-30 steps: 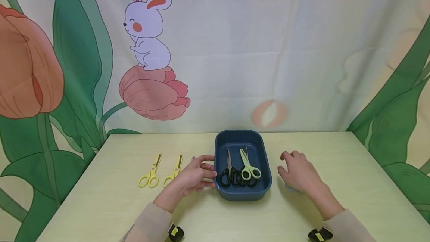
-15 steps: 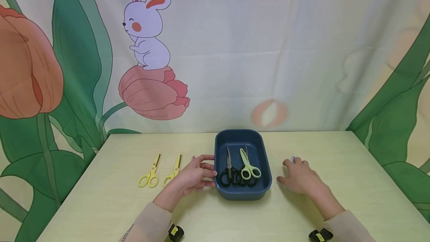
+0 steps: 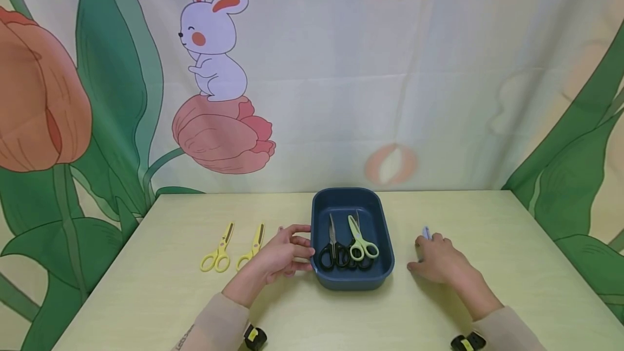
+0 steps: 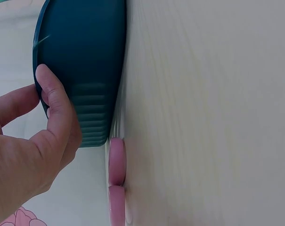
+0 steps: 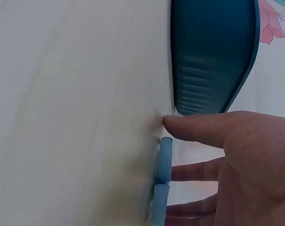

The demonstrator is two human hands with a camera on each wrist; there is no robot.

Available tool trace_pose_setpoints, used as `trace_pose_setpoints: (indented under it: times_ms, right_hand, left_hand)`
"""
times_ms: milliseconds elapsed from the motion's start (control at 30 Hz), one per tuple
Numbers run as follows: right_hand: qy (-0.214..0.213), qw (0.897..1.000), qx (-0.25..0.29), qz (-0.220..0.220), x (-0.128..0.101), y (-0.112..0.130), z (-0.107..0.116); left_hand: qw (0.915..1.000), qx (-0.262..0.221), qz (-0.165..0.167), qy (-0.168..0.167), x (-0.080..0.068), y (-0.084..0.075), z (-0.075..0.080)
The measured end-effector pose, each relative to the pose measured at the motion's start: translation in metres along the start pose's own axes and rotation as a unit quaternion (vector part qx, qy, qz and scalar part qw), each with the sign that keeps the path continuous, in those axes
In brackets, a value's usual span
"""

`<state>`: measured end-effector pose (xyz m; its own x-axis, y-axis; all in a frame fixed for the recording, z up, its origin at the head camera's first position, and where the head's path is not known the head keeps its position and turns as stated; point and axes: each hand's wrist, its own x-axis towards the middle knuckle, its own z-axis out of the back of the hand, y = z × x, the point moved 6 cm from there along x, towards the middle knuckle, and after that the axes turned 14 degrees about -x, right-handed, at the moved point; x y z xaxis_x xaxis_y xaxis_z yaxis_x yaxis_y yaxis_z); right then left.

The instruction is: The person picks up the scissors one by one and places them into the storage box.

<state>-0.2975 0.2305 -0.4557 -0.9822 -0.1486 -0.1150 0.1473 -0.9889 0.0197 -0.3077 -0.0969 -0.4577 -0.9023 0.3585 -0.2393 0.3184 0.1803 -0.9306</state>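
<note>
Blue scissors [image 3: 426, 232] lie mostly hidden under the right hand [image 3: 439, 261]; pink scissors [image 4: 117, 162] cut off by the edge

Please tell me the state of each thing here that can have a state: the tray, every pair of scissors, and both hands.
Blue tray: upright on the table, holding scissors.
Black scissors: closed, in the tray.
Green scissors: closed, lying on the black pairs.
Two yellow scissors: closed, flat on the table.
Pink scissors: under the left hand.
Blue scissors: under the right hand.
Left hand: fingers touching the tray's wall.
Right hand: resting over the blue scissors.
</note>
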Motion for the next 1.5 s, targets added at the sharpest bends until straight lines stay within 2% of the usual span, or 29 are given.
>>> trace_pose_setpoints:
  times_ms: [200,633,900,1200,1500]
  right_hand:
    - [0.015,1.0,0.006,-0.009,-0.0047,-0.0026,0.0016]
    - [0.018,0.999,0.027,0.006,-0.004,-0.001,0.0072]
    - [0.027,0.999,0.023,-0.007,-0.0013,-0.0025,0.0046]
    - [0.006,0.999,0.031,0.013,-0.0016,-0.0026,0.0068]
    - [0.006,0.999,0.036,-0.003,0.0022,-0.005,0.0053]
  left_hand:
    - [1.0,0.0,0.0,0.002,0.0002,0.0014,0.0001]
    - [1.0,-0.001,-0.003,0.006,-0.0004,0.0008,0.0004]
    - [0.9999,-0.006,0.0,0.008,-0.0005,0.0018,0.0005]
    - [1.0,-0.001,-0.002,0.006,-0.0003,-0.0002,-0.0001]
    - [1.0,0.0,-0.002,0.007,0.0006,-0.0001,0.0]
